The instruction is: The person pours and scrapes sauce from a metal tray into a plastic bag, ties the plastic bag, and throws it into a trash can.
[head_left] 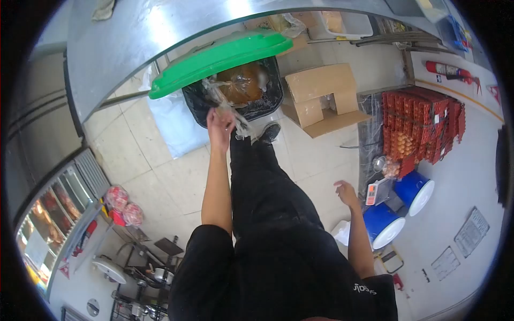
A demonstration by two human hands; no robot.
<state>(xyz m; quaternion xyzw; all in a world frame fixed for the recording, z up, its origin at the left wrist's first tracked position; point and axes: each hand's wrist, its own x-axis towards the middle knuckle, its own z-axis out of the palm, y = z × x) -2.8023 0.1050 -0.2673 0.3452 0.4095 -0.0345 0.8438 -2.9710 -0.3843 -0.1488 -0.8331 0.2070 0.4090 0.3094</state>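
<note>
My left hand (220,127) is at the near rim of a black bin (273,101). Its fingers are curled against a strip of clear plastic bag (227,104), which trails over the rim. Inside the bin lies a mass of orange-brown stuff (245,88) under clear plastic; its kind I cannot make out. A green lid (214,58) leans tilted over the bin's far side. Out to the right, my right hand (346,193) hangs above the floor with its fingers apart and nothing in it.
An open cardboard box (321,85) stands right of the bin. Stacked red egg trays (409,123), a scale (378,191) and blue tubs (383,222) line the right wall. A steel table (134,40) overhangs the far side. A pale blue bag (174,125) lies left of the bin.
</note>
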